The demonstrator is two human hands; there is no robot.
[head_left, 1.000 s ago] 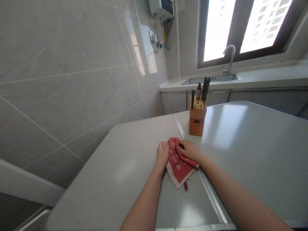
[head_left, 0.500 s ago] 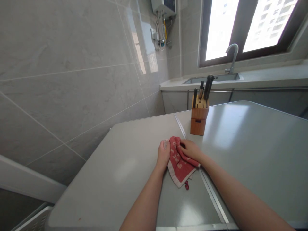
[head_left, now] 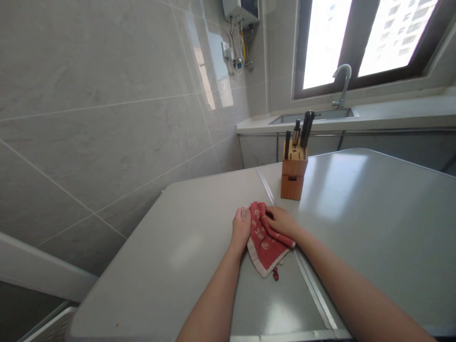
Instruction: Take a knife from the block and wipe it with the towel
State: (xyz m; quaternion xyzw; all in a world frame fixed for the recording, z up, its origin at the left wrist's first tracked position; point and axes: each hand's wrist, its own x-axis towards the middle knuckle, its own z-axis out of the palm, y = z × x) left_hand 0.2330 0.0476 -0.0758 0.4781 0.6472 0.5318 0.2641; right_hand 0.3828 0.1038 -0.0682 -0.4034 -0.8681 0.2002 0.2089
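A red towel [head_left: 266,247] with a pale border and light pattern is bunched over the middle of the table, its lower corner hanging toward me. My left hand [head_left: 241,227] is closed on the towel's left edge, where a small pale label sticks out. On the other side my right hand [head_left: 283,222] grips the folded upper right part, its fingertips partly hidden in the cloth. A small dark red loop [head_left: 275,274] shows under the towel's lower corner. Beyond the hands stands a wooden knife block [head_left: 292,183] with several black handles in it.
The pale table [head_left: 199,218] has a metal seam running past the towel. Behind it is a counter [head_left: 399,109] with a sink [head_left: 320,115] and a faucet [head_left: 344,85] below a window. A tiled wall [head_left: 124,95] rises on the left, with a water heater [head_left: 242,10] in the corner.
Hands and towel hold nearly the same pose. The whole view has shifted very slightly.
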